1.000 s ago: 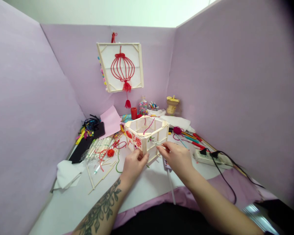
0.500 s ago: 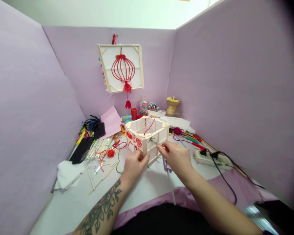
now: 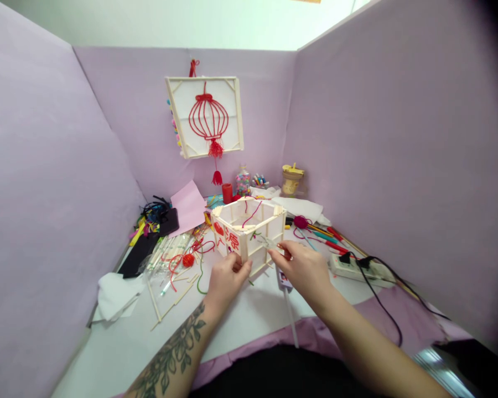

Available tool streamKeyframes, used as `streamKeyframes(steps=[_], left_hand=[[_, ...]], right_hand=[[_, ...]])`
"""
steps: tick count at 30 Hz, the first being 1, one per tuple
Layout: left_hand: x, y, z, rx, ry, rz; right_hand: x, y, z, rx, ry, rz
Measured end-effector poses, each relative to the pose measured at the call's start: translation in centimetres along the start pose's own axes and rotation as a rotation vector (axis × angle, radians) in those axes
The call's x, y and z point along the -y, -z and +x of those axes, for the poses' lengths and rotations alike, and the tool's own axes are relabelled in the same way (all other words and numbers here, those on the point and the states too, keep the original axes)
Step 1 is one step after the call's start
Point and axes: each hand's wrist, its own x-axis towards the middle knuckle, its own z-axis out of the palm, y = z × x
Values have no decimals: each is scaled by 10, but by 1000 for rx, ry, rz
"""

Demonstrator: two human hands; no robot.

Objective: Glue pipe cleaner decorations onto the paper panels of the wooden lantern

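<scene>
A lantern of pale wooden sticks and white panels (image 3: 257,261) stands in front of me, with red characters on its left face and a little green on its right face. My left hand (image 3: 228,279) is closed on the lantern's lower near corner. Between the thumb and fingers of my right hand (image 3: 305,266), a small, thin, pale piece (image 3: 268,242) points at the green mark; its kind is too unclear to name. Magenta yarn (image 3: 252,214) hangs across the lantern's open top.
A finished lantern (image 3: 208,116) hangs at the back. Red yarn (image 3: 188,260), loose sticks and bagged sticks lie left. A glue gun (image 3: 285,282) lies under my right hand. A power strip (image 3: 361,270) with black cords and several markers (image 3: 327,236) are right.
My right hand has drawn slightly right, away from the lantern's face, and more of the pale piece shows. The lantern has shifted very slightly left; my left hand keeps its hold.
</scene>
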Motion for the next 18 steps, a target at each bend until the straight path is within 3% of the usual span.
streamKeyframes(steps=[4, 9, 11, 14, 18], left_hand=[[1, 4, 4, -31, 5, -14], [4, 16, 12, -127, 2, -5], [6, 20, 15, -152, 7, 3], [10, 21, 15, -159, 18, 9], [11, 19, 13, -142, 38, -26]], right_hand=[[-3, 4, -6, 147, 13, 215], [-1, -7, -25, 676, 251, 240], [2, -16, -31, 791, 322, 209], [6, -23, -33, 761, 395, 305], [12, -17, -18, 422, 268, 526]])
